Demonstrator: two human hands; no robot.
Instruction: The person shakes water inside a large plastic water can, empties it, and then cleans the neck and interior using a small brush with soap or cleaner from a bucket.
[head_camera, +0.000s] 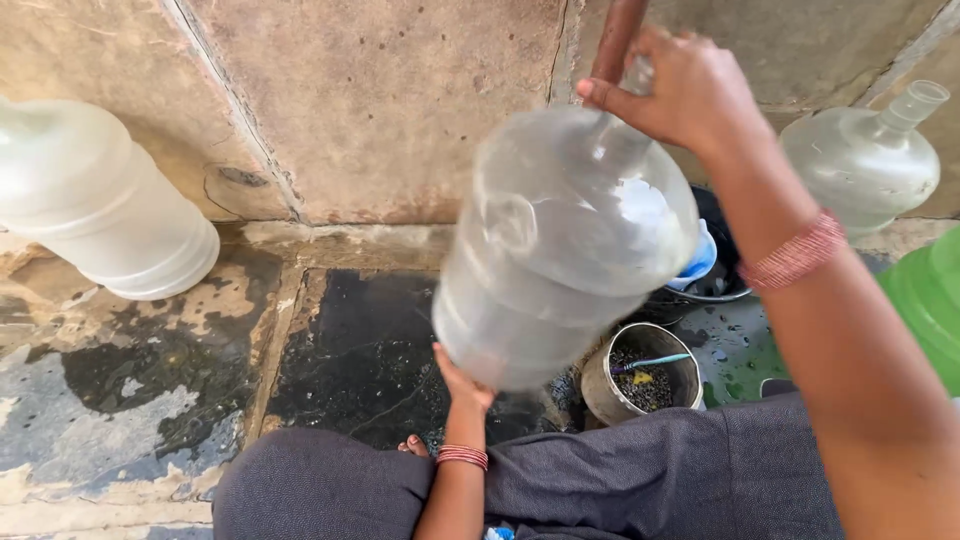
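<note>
Clear plastic water jug (565, 245) is being held tilted above the wet stone floor (150, 380): the right hand (680, 85) is clasping its neck, the left hand (462, 385) is propping its base.

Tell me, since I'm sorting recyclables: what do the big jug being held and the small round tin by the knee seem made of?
The big jug looks like clear, slightly cloudy plastic: the floor shows through its wall, which has moulded ridges. The left hand props its base; the right hand grips its neck. The small round tin seems dull, stained metal, though its material is less certain.
</note>
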